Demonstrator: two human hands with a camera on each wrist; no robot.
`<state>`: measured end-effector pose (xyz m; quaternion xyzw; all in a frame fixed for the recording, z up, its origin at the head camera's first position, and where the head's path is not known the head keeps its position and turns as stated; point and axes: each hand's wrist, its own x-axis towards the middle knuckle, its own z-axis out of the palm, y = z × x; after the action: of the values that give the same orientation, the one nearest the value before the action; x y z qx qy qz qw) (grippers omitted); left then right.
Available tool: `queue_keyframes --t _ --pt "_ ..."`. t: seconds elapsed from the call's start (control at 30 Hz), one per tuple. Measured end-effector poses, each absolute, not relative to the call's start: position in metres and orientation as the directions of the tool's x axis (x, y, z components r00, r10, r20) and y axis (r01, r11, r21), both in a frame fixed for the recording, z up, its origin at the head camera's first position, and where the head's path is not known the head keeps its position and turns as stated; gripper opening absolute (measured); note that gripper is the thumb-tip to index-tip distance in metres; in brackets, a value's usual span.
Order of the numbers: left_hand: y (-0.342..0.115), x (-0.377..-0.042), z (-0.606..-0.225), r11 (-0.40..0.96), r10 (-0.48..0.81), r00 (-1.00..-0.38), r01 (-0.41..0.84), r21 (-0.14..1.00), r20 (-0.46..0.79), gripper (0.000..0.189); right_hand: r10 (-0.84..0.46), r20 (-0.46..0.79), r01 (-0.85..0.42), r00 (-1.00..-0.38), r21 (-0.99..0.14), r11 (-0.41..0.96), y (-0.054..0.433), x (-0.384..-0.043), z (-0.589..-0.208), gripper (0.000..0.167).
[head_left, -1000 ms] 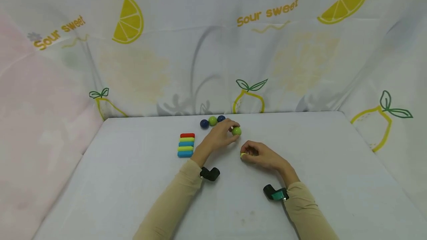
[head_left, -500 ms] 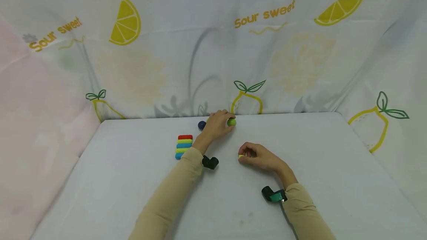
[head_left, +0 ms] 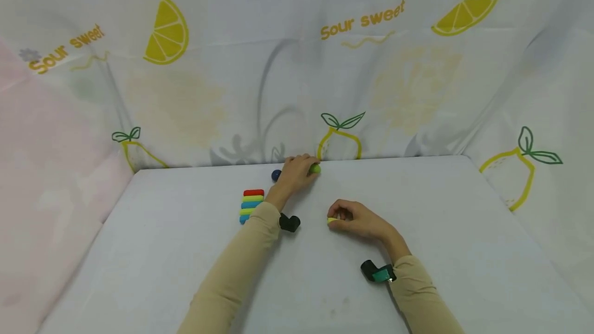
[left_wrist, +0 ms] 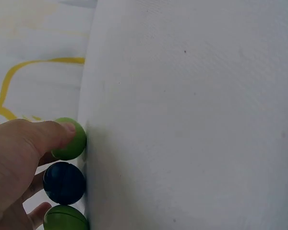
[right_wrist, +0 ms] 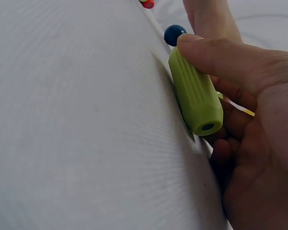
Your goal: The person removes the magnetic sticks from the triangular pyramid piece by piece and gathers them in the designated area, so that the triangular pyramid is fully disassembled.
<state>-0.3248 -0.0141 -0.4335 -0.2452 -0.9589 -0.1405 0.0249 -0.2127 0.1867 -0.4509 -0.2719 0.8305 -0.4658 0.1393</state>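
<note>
At the back of the table, my left hand (head_left: 295,175) pinches a green ball (left_wrist: 76,143) between thumb and fingers. In the left wrist view it sits at the end of a row, right beside a dark blue ball (left_wrist: 64,183), with another green ball (left_wrist: 66,218) after that. Another dark blue ball (head_left: 276,175) shows left of the hand in the head view. Nearer the front, my right hand (head_left: 359,220) holds a short yellow-green ridged rod (right_wrist: 196,98), thumb on top, low over the tabletop. A small hole shows in the rod's end.
Left of my left forearm lies a stack of short rods, topped by a red rod (head_left: 253,193), with yellow-green and blue ones below; the sleeve partly covers them. A lemon-print cloth (head_left: 260,66) hangs behind the white table (head_left: 162,251).
My left hand has carried the green ball back and to the left, up to the row of balls. My right hand keeps holding the rod in nearly the same place.
</note>
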Motion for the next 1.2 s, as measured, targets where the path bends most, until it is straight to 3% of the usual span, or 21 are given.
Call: queue_keyframes --t 0.47,0.77,0.9,1.07,1.2 --pt "-0.017 -0.317 -0.430 0.828 0.471 -0.870 0.493 0.267 0.144 0.044 -0.590 0.020 -0.356 -0.807 -0.814 0.460 0.192 -0.218 -0.458 0.020" --pt "-0.026 -0.279 -0.429 0.757 0.487 -0.829 0.557 0.342 0.273 0.033 -0.602 -0.092 -0.315 -0.794 -0.784 0.535 0.203 -0.215 -0.441 0.025" --pt "-0.028 -0.259 -0.432 0.693 0.532 -0.815 0.575 0.435 0.230 0.029 -0.598 -0.132 -0.301 -0.791 -0.767 0.567 0.210 -0.215 -0.434 0.025" --pt "-0.025 -0.240 -0.442 0.579 0.646 -0.754 0.587 0.566 0.121 0.027 -0.598 -0.161 -0.278 -0.785 -0.771 0.573 0.215 -0.214 -0.432 0.024" --pt "-0.023 -0.229 -0.451 0.570 0.695 -0.714 0.621 0.538 0.087 0.025 -0.604 -0.162 -0.262 -0.780 -0.792 0.551 0.215 -0.214 -0.433 0.022"
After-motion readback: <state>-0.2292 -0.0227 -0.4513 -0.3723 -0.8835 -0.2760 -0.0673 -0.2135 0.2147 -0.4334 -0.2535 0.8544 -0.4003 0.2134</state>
